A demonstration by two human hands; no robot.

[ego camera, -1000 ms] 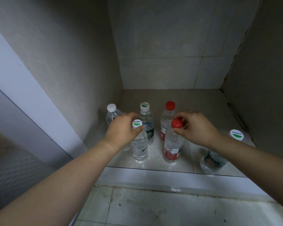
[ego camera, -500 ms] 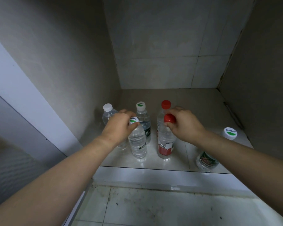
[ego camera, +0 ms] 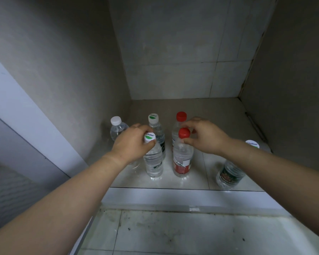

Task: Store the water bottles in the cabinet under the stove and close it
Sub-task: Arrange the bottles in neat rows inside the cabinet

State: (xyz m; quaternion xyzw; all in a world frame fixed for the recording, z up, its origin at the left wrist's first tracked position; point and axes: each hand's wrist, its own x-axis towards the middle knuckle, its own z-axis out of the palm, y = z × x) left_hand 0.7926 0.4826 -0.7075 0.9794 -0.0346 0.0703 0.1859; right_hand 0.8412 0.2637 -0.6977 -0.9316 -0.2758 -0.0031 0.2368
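Several water bottles stand upright on the tiled floor of the open cabinet. My left hand grips the neck of a green-and-white-capped bottle in the front row. My right hand pinches the cap of a red-capped, red-labelled bottle beside it. Behind them stand a plain white-capped bottle, another green-and-white-capped bottle and a second red-capped bottle. A dark-labelled bottle stands at the front right, partly hidden by my right forearm.
The cabinet's left wall, back wall and right wall enclose the space. A white frame and door panel stand at the left. A raised sill edges the front, with dirty floor tiles below.
Both hands moved the two front bottles slightly deeper and leftward, closer to the back row; the grip on each stays the same.
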